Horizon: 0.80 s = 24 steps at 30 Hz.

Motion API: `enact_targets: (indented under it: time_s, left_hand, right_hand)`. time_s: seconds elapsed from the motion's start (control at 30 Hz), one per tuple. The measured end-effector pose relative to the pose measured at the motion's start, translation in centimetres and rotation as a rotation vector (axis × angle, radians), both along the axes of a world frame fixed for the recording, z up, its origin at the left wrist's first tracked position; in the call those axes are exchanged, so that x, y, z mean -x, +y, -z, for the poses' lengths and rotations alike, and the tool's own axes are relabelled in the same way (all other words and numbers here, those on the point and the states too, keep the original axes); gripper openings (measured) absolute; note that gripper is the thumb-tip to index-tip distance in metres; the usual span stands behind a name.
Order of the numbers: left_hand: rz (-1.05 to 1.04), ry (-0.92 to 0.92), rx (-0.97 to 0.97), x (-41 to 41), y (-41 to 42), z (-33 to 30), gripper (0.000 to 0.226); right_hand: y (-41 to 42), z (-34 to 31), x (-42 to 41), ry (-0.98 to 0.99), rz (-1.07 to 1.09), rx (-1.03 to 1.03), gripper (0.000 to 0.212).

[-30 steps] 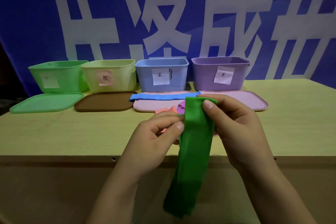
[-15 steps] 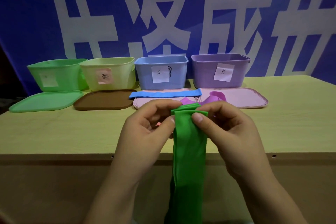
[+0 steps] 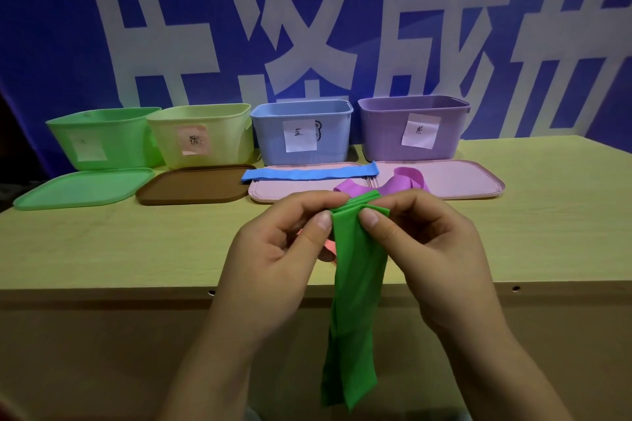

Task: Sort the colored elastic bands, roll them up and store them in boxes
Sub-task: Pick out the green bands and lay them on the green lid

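Observation:
A green elastic band (image 3: pixel 355 284) hangs down over the table's front edge, its top end folded over into a few layers. My left hand (image 3: pixel 277 256) and my right hand (image 3: pixel 427 249) both pinch that folded top, thumbs in front. Behind my hands a purple band (image 3: pixel 407 181) lies looped on a pink lid, and a blue band (image 3: pixel 307 174) lies flat across the lids. A bit of pink band (image 3: pixel 330 246) shows between my hands. At the back stand a green box (image 3: pixel 102 137), a yellow box (image 3: pixel 205 133), a blue box (image 3: pixel 301 130) and a purple box (image 3: pixel 413 126).
In front of the boxes lie a green lid (image 3: pixel 78 188), a brown lid (image 3: pixel 191 184) and two pink lids (image 3: pixel 461 181). A blue banner with white characters hangs behind. The wooden table (image 3: pixel 119 249) ends at a front edge just under my wrists.
The top of the green band has been folded over further, and more layers are stacked there. My hands sit a little lower, so the purple band shows behind them.

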State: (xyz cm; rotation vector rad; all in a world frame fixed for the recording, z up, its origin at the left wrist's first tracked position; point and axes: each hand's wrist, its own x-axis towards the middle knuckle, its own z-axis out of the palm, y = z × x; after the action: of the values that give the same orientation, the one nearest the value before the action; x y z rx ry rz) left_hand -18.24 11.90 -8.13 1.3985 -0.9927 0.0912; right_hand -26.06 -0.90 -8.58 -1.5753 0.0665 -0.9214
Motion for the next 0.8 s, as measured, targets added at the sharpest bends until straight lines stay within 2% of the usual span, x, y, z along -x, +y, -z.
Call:
enact_targets:
  time_s: [0.07,0.13,0.17,0.27,0.4,0.47,0.6,0.8]
  left_hand:
    - [-0.005,-0.016,-0.006,0.1,0.1,0.0,0.023]
    - [-0.012,-0.041,-0.015,0.2,0.1,0.0,0.018]
    - [-0.026,-0.053,-0.025,0.2,0.1,0.0,0.022]
    - [-0.080,-0.095,-0.032,0.0,0.1,0.2,0.027]
    - [-0.141,-0.111,0.012,-0.2,0.0,0.5,0.018]
    - [-0.122,-0.102,0.024,-0.3,0.1,0.4,0.016]
    - [-0.025,-0.031,0.034,-0.5,0.5,0.1,0.028]
    - [0.053,0.027,-0.013,-0.6,1.0,-0.2,0.031]
  right_hand:
    - [0.1,0.1,-0.1,0.010,0.018,0.001,0.016]
    - [0.1,0.3,-0.2,0.001,0.021,-0.006,0.006]
    - [0.1,0.4,-0.3,-0.005,0.019,-0.008,0.003]
    - [0.2,0.7,-0.4,-0.008,0.029,0.019,0.011]
    - [0.4,1.4,-0.8,-0.038,0.081,0.069,0.009]
    - [0.3,1.5,-0.8,-0.029,0.128,0.104,0.017]
    - [-0.1,1.0,-0.5,-0.067,-0.103,-0.084,0.028]
    - [-0.3,0.8,-0.1,-0.108,-0.162,-0.071,0.029]
